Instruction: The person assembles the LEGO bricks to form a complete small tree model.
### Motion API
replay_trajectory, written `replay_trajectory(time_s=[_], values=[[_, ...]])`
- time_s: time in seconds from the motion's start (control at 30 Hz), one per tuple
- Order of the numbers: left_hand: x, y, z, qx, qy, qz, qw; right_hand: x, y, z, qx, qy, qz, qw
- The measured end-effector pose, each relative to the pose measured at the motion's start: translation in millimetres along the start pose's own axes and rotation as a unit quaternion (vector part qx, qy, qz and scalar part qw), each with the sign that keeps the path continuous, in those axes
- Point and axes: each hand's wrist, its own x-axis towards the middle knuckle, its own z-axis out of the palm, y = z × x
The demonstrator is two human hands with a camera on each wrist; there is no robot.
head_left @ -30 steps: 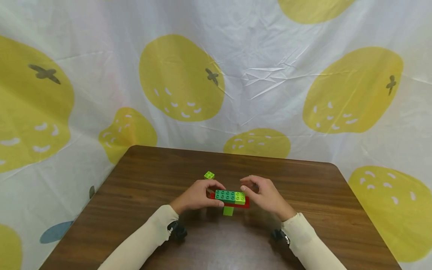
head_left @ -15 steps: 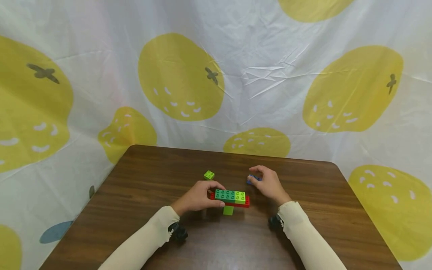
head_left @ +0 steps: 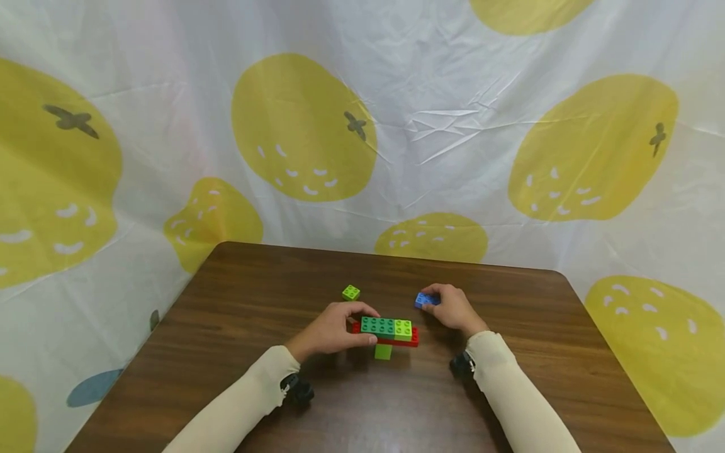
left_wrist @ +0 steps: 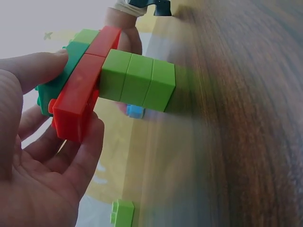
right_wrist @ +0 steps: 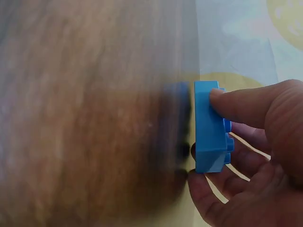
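Lemon-printed cloth (head_left: 447,157) hangs behind the dark wooden table (head_left: 266,277), near whose middle the brick build (head_left: 385,328) is held upright; whether its foot touches the wood cannot be told. Joined so far: a three-block light-green stem (left_wrist: 137,78), two red bricks (left_wrist: 78,87) end to end, and a dark-green brick (head_left: 375,325) and lime brick (head_left: 403,329) on top. The left hand (head_left: 335,327) grips one end. Farther out, the right hand (head_left: 454,307) pinches a blue brick (right_wrist: 209,127); a loose lime block (head_left: 351,292) lies beyond the build. These two look like the unfinished part, both unattached.
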Motion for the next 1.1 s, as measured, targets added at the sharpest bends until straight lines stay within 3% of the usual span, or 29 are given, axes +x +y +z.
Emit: replay_trajectory(time_s=[0.23,0.63,1.1], values=[[-1.3,1.1,-1.6,-0.016,0.001,0.01,0.9998,-5.2,-10.6,-7.4,0.017,-0.001,-0.023,0.9996],[-0.9,2.2,-2.3,-0.012,0.001,0.011,0.9999,-20.2,-51.6,-19.6,0.062,0.015,-0.058,0.9963],[-1.8,5.9,-3.1,-0.013,-0.004,0.004,0.9999,-41.1,-92.0,-26.1,0.059,0.01,-0.167,0.9841]])
